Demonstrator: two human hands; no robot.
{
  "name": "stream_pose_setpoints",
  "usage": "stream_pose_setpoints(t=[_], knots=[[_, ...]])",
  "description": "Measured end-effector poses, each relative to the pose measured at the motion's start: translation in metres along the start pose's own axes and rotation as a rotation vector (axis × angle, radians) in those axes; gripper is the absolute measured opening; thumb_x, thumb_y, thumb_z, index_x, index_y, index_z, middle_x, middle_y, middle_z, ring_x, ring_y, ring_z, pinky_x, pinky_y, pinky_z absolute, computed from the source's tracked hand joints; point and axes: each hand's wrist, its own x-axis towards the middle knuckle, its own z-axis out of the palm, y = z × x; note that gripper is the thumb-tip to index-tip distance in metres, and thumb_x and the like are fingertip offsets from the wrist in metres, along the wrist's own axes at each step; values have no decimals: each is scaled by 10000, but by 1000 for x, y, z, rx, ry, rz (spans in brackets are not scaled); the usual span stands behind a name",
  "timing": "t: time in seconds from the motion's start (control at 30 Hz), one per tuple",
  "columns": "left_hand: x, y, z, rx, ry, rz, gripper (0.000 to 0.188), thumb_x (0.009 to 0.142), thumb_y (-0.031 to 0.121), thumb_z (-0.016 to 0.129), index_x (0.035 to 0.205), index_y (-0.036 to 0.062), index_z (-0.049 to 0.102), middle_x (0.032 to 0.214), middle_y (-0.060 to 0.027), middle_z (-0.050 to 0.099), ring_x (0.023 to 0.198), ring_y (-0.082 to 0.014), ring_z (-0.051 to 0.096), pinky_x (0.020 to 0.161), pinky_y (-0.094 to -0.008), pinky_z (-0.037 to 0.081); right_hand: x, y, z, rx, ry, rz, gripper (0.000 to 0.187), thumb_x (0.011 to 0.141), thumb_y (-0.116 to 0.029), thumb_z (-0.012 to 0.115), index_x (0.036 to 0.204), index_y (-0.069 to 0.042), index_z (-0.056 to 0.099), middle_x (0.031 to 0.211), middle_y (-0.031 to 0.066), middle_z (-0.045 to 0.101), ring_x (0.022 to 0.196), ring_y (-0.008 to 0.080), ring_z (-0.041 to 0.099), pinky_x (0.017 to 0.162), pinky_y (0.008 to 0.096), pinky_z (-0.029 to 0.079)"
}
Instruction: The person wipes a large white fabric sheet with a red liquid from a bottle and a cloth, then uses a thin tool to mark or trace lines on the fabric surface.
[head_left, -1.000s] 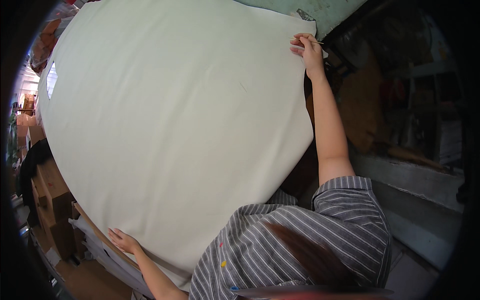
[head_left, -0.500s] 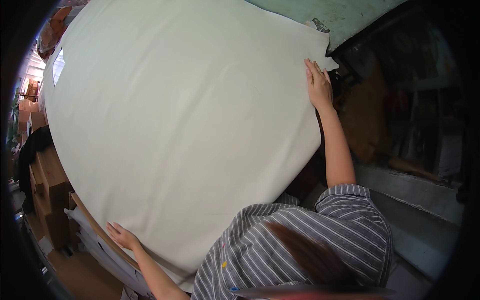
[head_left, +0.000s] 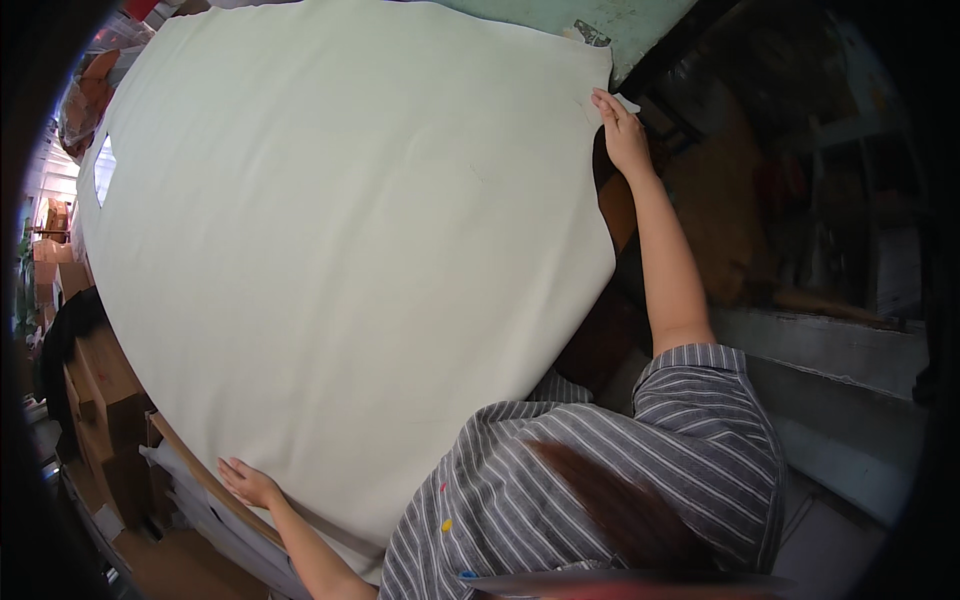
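A large off-white sheet with an uneven outline, like a leather hide [head_left: 340, 240], spreads before me across most of the view. My left hand [head_left: 248, 483] lies on its near left edge, fingers stretched out. At the far right edge, my right hand [head_left: 625, 140] rests with straight fingers on the hide's border, beside a small flap sticking out past it. Neither hand visibly grips anything. Toward the left edge the hide has a hole [head_left: 105, 170]. Faint creases run across its surface.
Under the hide's far right corner shows a pale green surface [head_left: 650, 30]. Cardboard boxes [head_left: 105, 390] stand at the left, by a wooden rail [head_left: 205, 465]. On the right are grey ledges [head_left: 830, 360] and a dark area with shelves.
The view has turned slightly, so hide and surroundings sit differently in the picture. My right hand appears farther up and left, still at the hide's edge; my left hand stays at the near left edge.
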Motion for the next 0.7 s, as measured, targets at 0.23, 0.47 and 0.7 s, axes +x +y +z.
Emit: stream_pose_setpoints(t=[0.23, 0.47, 0.7], knots=[[2, -8, 1, 15, 17, 4, 541, 1067, 521, 389, 1497, 220, 520, 1566, -37, 477, 1434, -334, 419, 1174, -463, 327, 19, 11, -6, 374, 279, 139, 481, 1097, -362, 448, 966, 5, 731, 814, 87, 726, 811, 185, 699, 751, 323, 523], [-1, -14, 0, 0, 31, 11, 532, 1068, 512, 390, 1495, 224, 522, 1563, -34, 481, 1433, -342, 422, 1163, -477, 338, 3, 2, -10, 159, 155, 187, 469, 1089, -350, 463, 902, 0, 714, 787, 96, 724, 732, 193, 695, 721, 333, 527], [-4, -2, -2, -33, 17, 8, 517, 1069, 491, 404, 1499, 225, 515, 1565, -25, 480, 1446, -341, 406, 1169, -486, 316, 24, -9, 10, 395, 246, 95, 354, 1073, -309, 515, 1010, -18, 707, 879, 83, 726, 841, 161, 694, 732, 336, 530]])
